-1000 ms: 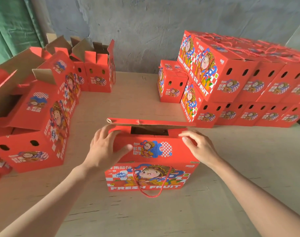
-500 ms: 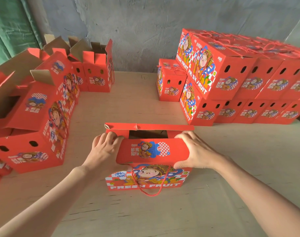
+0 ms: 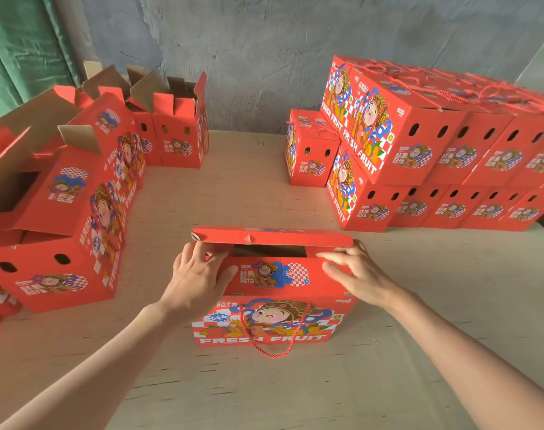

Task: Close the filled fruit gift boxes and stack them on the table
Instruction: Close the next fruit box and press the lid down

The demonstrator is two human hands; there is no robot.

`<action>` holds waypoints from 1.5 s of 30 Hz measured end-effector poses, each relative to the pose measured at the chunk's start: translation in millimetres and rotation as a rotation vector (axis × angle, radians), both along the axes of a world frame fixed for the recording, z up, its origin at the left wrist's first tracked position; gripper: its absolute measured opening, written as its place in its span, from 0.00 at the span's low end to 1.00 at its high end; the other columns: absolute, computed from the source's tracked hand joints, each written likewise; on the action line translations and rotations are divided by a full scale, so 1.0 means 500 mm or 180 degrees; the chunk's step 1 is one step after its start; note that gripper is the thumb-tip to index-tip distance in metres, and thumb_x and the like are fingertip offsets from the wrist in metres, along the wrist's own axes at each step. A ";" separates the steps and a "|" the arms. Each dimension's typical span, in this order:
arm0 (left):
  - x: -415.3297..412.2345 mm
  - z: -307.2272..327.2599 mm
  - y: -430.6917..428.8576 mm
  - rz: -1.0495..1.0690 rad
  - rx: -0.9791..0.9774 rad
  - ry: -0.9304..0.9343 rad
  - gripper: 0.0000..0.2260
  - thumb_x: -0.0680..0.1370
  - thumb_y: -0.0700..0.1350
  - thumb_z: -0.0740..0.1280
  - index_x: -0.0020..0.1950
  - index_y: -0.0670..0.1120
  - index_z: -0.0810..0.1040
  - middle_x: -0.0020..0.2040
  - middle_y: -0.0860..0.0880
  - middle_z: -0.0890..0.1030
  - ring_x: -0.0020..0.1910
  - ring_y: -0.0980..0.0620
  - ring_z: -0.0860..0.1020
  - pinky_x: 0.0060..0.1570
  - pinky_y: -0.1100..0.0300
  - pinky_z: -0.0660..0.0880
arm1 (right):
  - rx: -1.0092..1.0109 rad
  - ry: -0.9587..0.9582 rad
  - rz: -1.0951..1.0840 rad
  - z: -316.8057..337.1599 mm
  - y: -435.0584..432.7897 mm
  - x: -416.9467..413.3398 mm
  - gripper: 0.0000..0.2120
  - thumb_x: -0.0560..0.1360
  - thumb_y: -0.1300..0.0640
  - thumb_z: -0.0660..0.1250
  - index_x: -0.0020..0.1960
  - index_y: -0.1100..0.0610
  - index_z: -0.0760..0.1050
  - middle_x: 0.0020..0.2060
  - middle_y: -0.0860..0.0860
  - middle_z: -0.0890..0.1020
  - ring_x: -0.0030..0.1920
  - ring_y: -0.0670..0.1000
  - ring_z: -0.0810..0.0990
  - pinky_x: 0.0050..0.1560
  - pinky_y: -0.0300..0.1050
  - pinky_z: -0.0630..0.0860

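Note:
A red fruit gift box with a cartoon figure and a red rope handle stands on the wooden table right in front of me. Its near top flap is folded down flat. The far flap still stands a little raised, leaving a dark gap between the two. My left hand presses on the left end of the near flap with straight fingers. My right hand presses on its right end, fingertips at the gap.
Several open boxes with raised flaps line the left side and the back left. A two-layer stack of closed boxes fills the back right, with one single closed box beside it. A grey wall stands behind.
Both hands pushed the near flap down onto the box top and slid along it. The far flap has dropped lower, so the gap is narrower.

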State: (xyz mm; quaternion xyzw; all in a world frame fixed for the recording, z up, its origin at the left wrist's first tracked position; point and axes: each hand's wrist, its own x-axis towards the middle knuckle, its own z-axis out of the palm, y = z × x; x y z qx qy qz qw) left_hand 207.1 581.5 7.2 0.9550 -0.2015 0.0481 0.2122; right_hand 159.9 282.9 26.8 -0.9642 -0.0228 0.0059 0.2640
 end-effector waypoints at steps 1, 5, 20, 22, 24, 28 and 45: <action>0.001 -0.003 -0.001 0.0020 -0.0020 -0.0003 0.33 0.73 0.66 0.42 0.70 0.52 0.69 0.65 0.47 0.66 0.61 0.46 0.61 0.65 0.49 0.59 | 0.0173 -0.0304 -0.0186 -0.005 0.004 0.004 0.20 0.78 0.46 0.60 0.61 0.57 0.78 0.52 0.56 0.76 0.60 0.49 0.63 0.67 0.52 0.60; 0.001 -0.008 0.003 0.0091 0.0031 0.0018 0.32 0.73 0.63 0.42 0.69 0.52 0.71 0.64 0.46 0.67 0.62 0.45 0.61 0.65 0.47 0.58 | 0.0684 -0.0584 -0.1130 -0.030 0.023 0.023 0.09 0.77 0.63 0.64 0.48 0.65 0.82 0.43 0.57 0.80 0.65 0.58 0.67 0.65 0.44 0.61; 0.025 -0.002 0.002 0.0554 -0.1919 0.0410 0.43 0.68 0.49 0.76 0.76 0.48 0.56 0.74 0.46 0.59 0.73 0.49 0.57 0.71 0.48 0.59 | 0.1796 -0.0431 -0.0853 -0.040 0.015 0.027 0.25 0.77 0.69 0.61 0.66 0.44 0.67 0.62 0.42 0.72 0.42 0.60 0.74 0.43 0.49 0.75; 0.036 -0.002 0.003 0.0427 -0.1464 0.0156 0.35 0.69 0.53 0.75 0.72 0.47 0.66 0.74 0.45 0.61 0.74 0.48 0.55 0.72 0.48 0.55 | 0.1686 -0.0321 -0.0639 -0.048 0.003 0.024 0.25 0.75 0.65 0.64 0.66 0.45 0.66 0.70 0.42 0.66 0.64 0.50 0.72 0.63 0.45 0.69; 0.051 -0.002 0.009 0.0388 -0.0956 0.0014 0.29 0.70 0.57 0.72 0.68 0.48 0.71 0.73 0.46 0.64 0.75 0.47 0.55 0.73 0.46 0.51 | 0.1560 -0.0088 -0.0392 -0.045 -0.014 0.022 0.27 0.72 0.56 0.69 0.67 0.41 0.64 0.74 0.43 0.59 0.73 0.44 0.58 0.71 0.45 0.56; 0.102 0.020 0.020 0.0162 0.0019 0.0022 0.26 0.68 0.65 0.68 0.58 0.50 0.74 0.66 0.49 0.71 0.73 0.47 0.59 0.71 0.42 0.46 | 0.1225 0.0295 -0.0086 -0.015 -0.049 0.038 0.21 0.72 0.41 0.66 0.64 0.32 0.66 0.75 0.39 0.53 0.74 0.41 0.53 0.72 0.47 0.53; 0.198 0.008 0.016 -0.1016 0.1282 0.0399 0.42 0.66 0.73 0.43 0.76 0.56 0.51 0.68 0.50 0.64 0.68 0.47 0.63 0.66 0.53 0.63 | -0.0383 -0.0067 0.0327 -0.017 -0.076 0.070 0.20 0.79 0.41 0.55 0.64 0.22 0.52 0.75 0.42 0.57 0.70 0.49 0.66 0.65 0.45 0.63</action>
